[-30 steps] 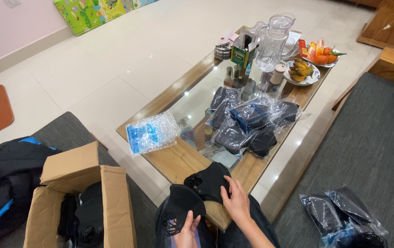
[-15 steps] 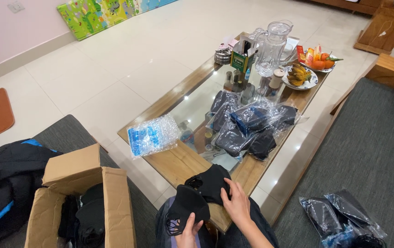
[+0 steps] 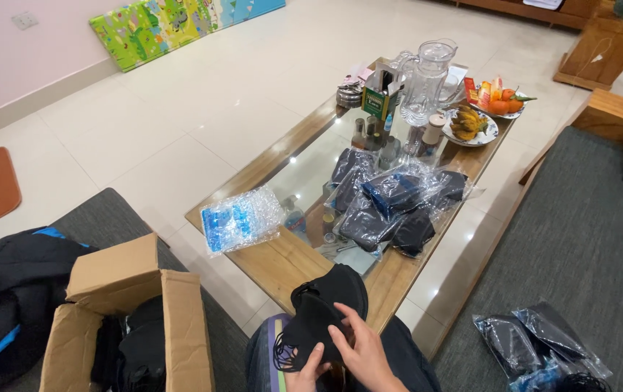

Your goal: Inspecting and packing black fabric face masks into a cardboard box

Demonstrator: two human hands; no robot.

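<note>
Tiled living-room floor surrounds a glass-topped coffee table strewn with bagged black masks. Over the lap, the right hand and left hand pinch a stack of black face masks, seemingly sorting; bagging them needs a steady grip.

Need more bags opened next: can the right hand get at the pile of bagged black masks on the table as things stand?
Probably not at once. The right hand is pressed on the stack of black masks in the lap, with the left hand. The path to the pile of bagged masks on the table looks clear.
</note>
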